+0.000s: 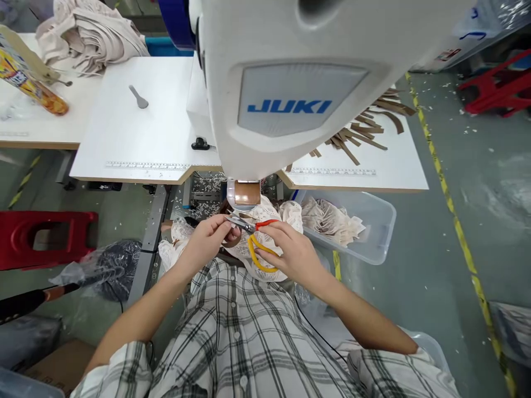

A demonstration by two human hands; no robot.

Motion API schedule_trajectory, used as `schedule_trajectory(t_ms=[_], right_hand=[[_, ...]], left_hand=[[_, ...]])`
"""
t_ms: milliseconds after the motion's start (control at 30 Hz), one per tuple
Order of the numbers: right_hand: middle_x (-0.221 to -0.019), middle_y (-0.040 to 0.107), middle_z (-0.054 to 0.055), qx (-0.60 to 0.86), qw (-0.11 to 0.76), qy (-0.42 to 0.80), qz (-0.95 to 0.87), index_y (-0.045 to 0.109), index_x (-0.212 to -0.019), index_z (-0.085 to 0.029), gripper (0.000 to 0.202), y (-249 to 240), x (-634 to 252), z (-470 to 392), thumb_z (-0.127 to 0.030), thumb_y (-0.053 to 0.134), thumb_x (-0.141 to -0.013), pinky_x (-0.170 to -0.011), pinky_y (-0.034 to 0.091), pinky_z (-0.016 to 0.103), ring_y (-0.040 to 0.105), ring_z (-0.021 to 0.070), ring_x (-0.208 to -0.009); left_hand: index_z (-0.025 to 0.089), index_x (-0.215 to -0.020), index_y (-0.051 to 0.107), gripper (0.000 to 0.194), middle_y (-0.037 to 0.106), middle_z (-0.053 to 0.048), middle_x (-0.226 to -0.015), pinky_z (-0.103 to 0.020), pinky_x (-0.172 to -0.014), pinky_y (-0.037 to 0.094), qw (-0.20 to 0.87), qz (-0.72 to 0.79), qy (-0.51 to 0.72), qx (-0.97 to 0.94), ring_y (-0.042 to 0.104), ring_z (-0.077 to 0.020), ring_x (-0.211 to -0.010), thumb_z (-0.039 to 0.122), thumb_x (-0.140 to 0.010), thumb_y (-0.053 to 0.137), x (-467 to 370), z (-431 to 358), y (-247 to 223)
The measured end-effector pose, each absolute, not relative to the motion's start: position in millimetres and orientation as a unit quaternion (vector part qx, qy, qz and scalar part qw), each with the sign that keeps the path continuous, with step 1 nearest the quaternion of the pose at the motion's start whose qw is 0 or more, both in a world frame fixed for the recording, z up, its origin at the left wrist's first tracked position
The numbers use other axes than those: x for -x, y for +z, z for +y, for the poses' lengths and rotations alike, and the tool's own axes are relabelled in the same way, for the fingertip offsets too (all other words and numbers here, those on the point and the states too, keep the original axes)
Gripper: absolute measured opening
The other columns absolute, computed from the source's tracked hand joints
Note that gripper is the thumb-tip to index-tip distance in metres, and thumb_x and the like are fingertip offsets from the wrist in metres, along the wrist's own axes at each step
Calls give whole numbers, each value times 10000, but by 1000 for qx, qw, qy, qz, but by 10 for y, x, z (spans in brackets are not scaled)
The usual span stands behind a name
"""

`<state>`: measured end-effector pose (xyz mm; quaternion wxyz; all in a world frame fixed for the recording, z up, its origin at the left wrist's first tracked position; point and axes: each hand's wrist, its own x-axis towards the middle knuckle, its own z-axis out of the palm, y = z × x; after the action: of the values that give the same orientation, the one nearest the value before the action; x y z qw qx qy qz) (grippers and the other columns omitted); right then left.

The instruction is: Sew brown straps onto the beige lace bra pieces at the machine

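My right hand grips a pair of scissors with one red and one yellow handle. Their blades are parted and point left, reaching the fingertips of my left hand. That hand is closed in a pinch beside the blades; what it pinches is too small to make out. White lace fabric with some brown trim lies on my lap under both hands. Just beyond them is the head of a white JUKI sewing machine, which hides part of the table behind it.
Brown strips lie on the white tabletop, at its right. A clear bin with pale fabric pieces stands below right. Pale fabric, a drink bottle and a grey spoon-shaped piece are left. A red stool stands lower left.
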<state>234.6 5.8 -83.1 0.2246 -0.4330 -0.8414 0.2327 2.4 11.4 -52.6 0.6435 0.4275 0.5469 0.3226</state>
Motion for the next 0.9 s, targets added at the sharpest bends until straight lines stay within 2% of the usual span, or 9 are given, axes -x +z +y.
schedule_trajectory(t_ms=[133, 300, 433, 600, 767, 900], right_hand=[[-1142, 688, 56, 430, 230, 281, -826, 548, -1261, -326, 341, -873, -2430, 27, -325, 609, -926, -818, 575, 395, 673, 243, -1028], [-1139, 670, 63, 476, 256, 329, -774, 558, -1196, -323, 416, -888, -2460, -95, -291, 689, -802, -730, 569, 394, 671, 246, -915], [-1147, 661, 64, 460, 260, 349, -774, 546, -1191, -297, 469, -884, -2345, -103, -274, 703, -749, -680, 556, 368, 631, 196, -764], [-1179, 665, 67, 447, 270, 355, -775, 567, -1210, -288, 445, -952, -2236, -13, -297, 705, -786, -678, 556, 357, 636, 200, -799], [-1204, 683, 45, 449, 248, 360, -779, 586, -1237, -326, 375, -1010, -2256, 43, -347, 667, -872, -869, 562, 414, 657, 254, -1078], [-1140, 713, 34, 448, 251, 355, -781, 600, -1245, -346, 334, -1018, -2332, -19, -345, 630, -912, -858, 570, 402, 686, 238, -1022]], left_hand=[[177, -775, 546, 180, 493, -5, -738, -231, -579, 374, 642, 548, 329, -424, 408, -108, -623, 271, -900, 456, -19, 117, -493], [187, -743, 492, 311, 412, 33, -667, -218, -548, 330, 632, 538, 355, -431, 345, -85, -571, 412, -958, 481, 41, 142, -478], [171, -779, 571, 333, 508, 8, -697, -223, -567, 371, 629, 539, 336, -448, 425, -88, -589, 446, -957, 508, 82, 153, -478], [162, -838, 625, 321, 574, -15, -719, -227, -556, 395, 612, 562, 303, -466, 464, -97, -578, 461, -926, 545, 117, 174, -513], [168, -774, 609, 320, 563, -3, -669, -218, -536, 361, 598, 568, 286, -488, 443, -89, -543, 435, -931, 528, 167, 194, -535], [169, -743, 611, 339, 559, -2, -652, -215, -527, 358, 589, 582, 303, -472, 438, -89, -538, 448, -923, 543, 171, 204, -524]])
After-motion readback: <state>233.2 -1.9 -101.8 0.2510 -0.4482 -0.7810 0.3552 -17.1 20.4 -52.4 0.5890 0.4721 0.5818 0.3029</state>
